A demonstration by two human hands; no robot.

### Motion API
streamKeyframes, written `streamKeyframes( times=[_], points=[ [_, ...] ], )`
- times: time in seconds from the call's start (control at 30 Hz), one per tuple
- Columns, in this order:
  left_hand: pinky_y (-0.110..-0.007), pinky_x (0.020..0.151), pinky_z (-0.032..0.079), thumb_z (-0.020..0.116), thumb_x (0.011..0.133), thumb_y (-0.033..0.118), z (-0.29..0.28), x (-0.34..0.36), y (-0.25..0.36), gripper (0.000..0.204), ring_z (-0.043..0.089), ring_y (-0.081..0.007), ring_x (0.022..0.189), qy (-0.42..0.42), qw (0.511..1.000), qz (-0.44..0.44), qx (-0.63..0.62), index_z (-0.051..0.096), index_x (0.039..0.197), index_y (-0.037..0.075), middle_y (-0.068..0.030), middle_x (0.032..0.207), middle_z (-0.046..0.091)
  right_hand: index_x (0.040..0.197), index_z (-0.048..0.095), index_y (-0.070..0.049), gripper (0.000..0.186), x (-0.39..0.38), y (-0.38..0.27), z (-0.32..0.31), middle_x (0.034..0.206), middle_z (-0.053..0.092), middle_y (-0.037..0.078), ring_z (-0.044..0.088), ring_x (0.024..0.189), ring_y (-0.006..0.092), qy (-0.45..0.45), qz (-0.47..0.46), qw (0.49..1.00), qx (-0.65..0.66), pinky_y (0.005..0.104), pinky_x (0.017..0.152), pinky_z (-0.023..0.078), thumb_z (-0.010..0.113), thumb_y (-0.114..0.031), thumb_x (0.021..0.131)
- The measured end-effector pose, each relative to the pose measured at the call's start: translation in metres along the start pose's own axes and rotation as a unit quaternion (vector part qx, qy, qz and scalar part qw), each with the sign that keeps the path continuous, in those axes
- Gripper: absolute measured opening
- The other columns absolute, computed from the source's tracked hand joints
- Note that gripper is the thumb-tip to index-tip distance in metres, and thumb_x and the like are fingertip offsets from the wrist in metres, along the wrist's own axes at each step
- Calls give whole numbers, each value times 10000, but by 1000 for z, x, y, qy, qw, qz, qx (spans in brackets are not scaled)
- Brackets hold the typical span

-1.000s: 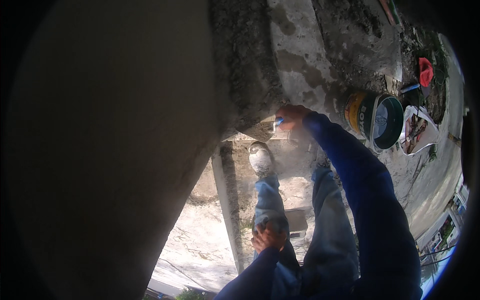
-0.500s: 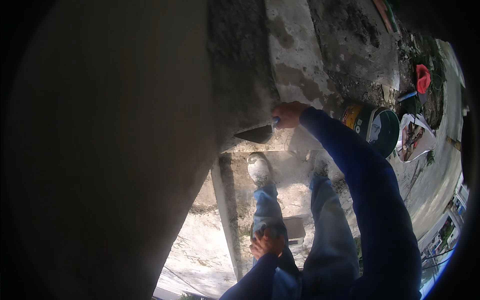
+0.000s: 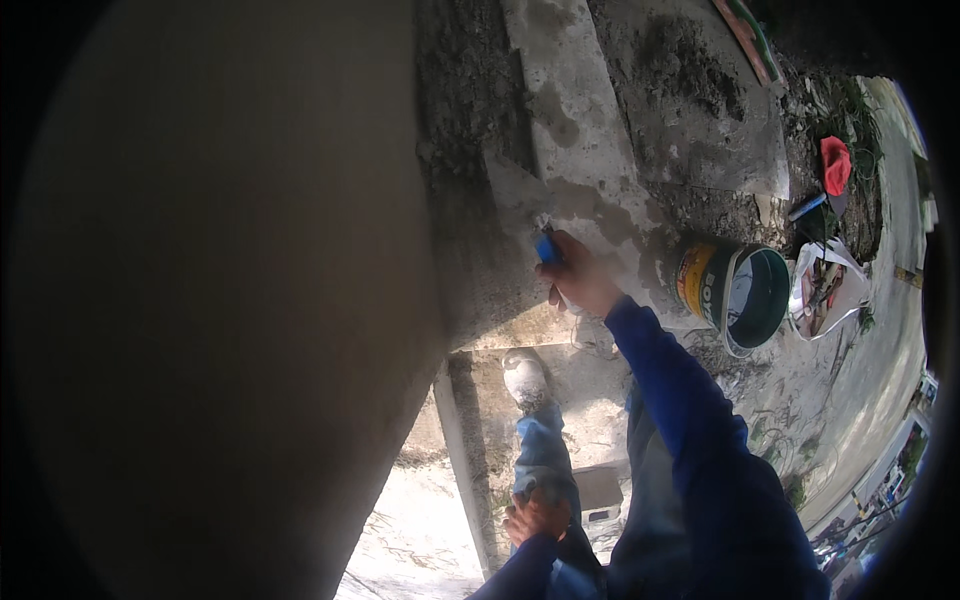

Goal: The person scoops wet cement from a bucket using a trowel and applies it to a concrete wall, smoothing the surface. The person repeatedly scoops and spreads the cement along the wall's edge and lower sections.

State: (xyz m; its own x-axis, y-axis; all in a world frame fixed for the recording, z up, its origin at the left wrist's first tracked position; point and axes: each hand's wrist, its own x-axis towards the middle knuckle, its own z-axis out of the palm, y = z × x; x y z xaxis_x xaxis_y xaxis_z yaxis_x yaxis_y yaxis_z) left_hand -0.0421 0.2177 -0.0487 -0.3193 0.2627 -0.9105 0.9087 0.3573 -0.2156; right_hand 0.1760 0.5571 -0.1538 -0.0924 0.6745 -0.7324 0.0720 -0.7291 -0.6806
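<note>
My right hand is closed round the blue handle of a pointed trowel. The trowel's grey blade reaches forward over the concrete ledge, close to the wall on the left; its outline blends with the dull surface. Damp grey patches mark the ledge beside it. Lower down, my left hand rests on my left leg, its fingers spread over the jeans and holding nothing that I can see.
A large wall fills the left side. Right of my hand a dark green bucket stands near a white bag of tools. Beyond lie a red cloth and a blue-handled tool. A hollow block sits between my legs.
My right hand has brought the trowel forward, and its blade has swung from pointing left to pointing ahead. My left hand stays on the leg. The view has shifted slightly.
</note>
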Motion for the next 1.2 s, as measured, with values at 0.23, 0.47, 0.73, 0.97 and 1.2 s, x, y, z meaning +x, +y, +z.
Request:
streamKeyframes(
  times=[0.23,0.47,0.73,0.97,1.2],
  points=[
    [-485,1083,425,672,788,565,-15,-5,10,667,521,-376,1295,-35,999,26,27,607,1390,286,-86,1465,513,1364,442,28,528,94,-34,-66,1261,602,300,680,1060,452,305,-76,869,-383,507,884,566,634,-89,886],
    [-486,1048,447,645,804,563,0,2,-1,635,537,-372,1261,4,1000,-13,8,606,1385,308,-90,1437,523,1370,421,78,575,119,-82,11,1342,525,336,645,1153,449,172,-121,886,-414,478,954,564,661,-78,872],
    [-520,1017,465,650,784,539,5,-1,8,627,540,-378,1253,-15,999,35,13,616,1368,313,-106,1404,537,1417,371,72,573,230,-97,-27,1380,530,283,641,1184,434,263,-68,890,-367,465,945,576,642,-98,941],
    [-483,1056,476,709,759,526,-3,-9,17,615,565,-391,1257,7,1000,1,8,680,1312,260,-132,1371,582,1406,359,50,570,143,-20,54,1354,511,317,642,1123,475,160,-126,909,-363,505,945,553,617,-50,908],
    [-482,1098,440,709,769,532,-18,-5,23,638,532,-387,1297,-14,999,19,23,664,1342,253,-128,1438,537,1334,401,33,507,141,-12,44,1303,524,316,638,1117,483,286,-92,926,-231,531,927,547,630,-69,893]
  ],
)
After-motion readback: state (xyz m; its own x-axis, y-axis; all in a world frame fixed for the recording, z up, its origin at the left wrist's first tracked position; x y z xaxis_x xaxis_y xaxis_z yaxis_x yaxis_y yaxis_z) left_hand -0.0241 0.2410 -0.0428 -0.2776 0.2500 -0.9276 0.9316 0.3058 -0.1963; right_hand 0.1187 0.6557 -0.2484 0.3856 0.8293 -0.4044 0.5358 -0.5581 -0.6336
